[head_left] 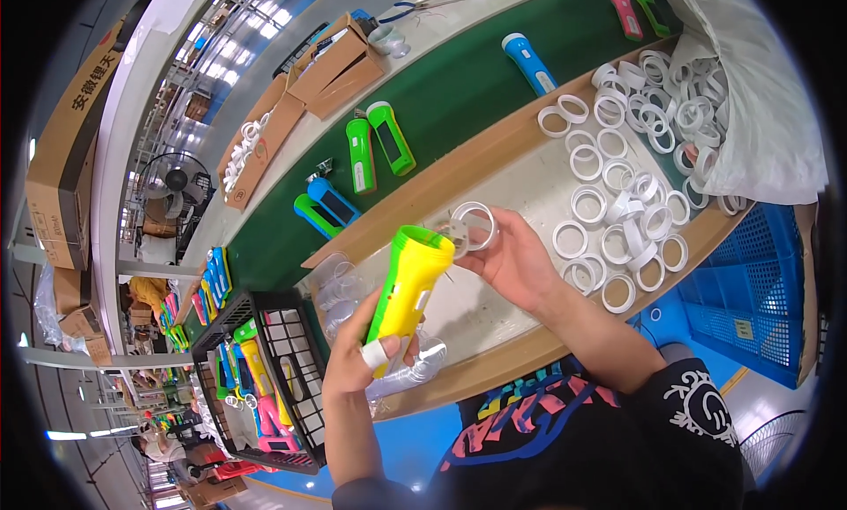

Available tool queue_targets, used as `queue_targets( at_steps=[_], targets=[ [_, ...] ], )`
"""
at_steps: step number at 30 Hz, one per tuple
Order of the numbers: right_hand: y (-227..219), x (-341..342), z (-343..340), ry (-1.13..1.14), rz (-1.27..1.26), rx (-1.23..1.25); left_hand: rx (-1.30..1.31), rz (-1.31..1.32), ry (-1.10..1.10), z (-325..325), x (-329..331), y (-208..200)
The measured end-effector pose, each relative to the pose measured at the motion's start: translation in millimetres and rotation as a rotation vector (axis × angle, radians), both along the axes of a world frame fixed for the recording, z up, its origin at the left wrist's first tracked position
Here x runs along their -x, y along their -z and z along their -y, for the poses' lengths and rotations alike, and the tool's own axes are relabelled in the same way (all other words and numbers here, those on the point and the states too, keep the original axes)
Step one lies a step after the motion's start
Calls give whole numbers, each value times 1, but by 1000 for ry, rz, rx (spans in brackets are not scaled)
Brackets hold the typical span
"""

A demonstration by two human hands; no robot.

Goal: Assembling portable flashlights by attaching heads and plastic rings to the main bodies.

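Observation:
My left hand (357, 338) is wrapped round a yellow and green flashlight body (410, 285), tilted with its wide open end up. White tape covers part of the thumb. Beside that open end, my right hand (520, 263) pinches a white plastic ring (477, 206). A small clear or silvery piece shows between the ring and the flashlight's mouth; whether the right fingers also hold it I cannot make out. Below both hands lies a shallow cardboard tray (503, 342), its right part strewn with loose white rings (587, 203). Stacked clear discs (340, 285) sit at its left end.
Behind the tray, a green belt (450, 95) carries several flashlights, among them a green one (361, 154) and a blue one (527, 62). A black crate (304, 378) of flashlights stands at left. A white bag (750, 104) and a blue crate (750, 289) are at right.

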State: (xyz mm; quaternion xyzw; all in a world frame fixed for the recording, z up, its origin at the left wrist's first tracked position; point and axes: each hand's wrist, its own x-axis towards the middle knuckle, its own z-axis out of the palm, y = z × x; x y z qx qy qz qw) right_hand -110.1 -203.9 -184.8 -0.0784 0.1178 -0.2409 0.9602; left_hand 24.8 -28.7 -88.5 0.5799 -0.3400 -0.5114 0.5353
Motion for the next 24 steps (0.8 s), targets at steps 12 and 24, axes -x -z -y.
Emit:
queue_targets(
  at_steps=[12,24],
  targets=[
    [-6,2,-6,-25,50,116,-228,333,63,-6,-7,-13],
    [-4,3,-11,21,45,231,-201,777,350,14,2,-23]
  ],
)
